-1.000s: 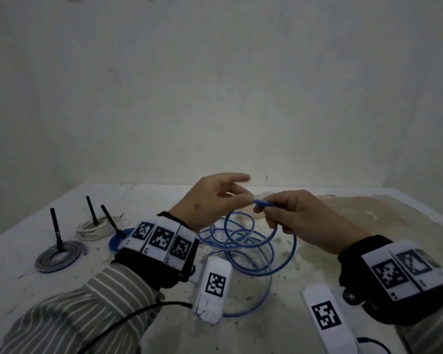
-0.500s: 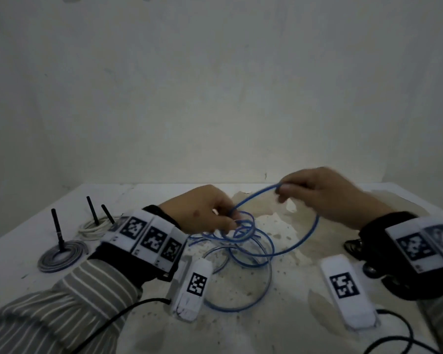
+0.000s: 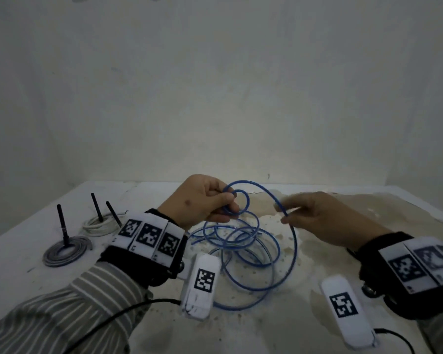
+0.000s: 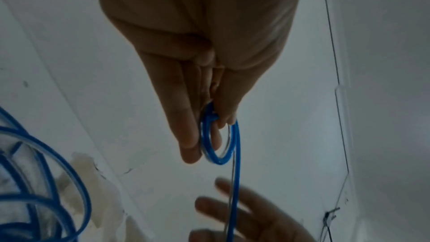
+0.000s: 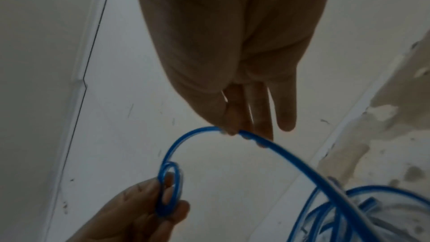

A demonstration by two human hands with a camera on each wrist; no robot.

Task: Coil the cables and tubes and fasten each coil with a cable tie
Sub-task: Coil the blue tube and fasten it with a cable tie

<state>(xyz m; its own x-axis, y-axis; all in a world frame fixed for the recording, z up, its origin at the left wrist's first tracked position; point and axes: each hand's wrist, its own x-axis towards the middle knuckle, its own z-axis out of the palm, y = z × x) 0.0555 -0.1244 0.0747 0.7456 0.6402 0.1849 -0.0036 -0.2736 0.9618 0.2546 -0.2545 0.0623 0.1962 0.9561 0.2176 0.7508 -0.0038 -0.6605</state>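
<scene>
A small loop of the blue tube is being pinched by the left hand, raised above the table near the middle. In the left wrist view the tube is being clamped between thumb and curled fingers, two turns stacked. From that loop a wide arc is being carried right to the right hand, where the tube is being pinched lightly at the fingertips; the other fingers are being kept nearly straight. The right hand is blurred in the head view. The rest of the tube is lying in loose, tangled turns on the table below and between the hands, near side. Far left, a grey coil and a white coil are being kept flat on the table, black ties standing up out of them.
</scene>
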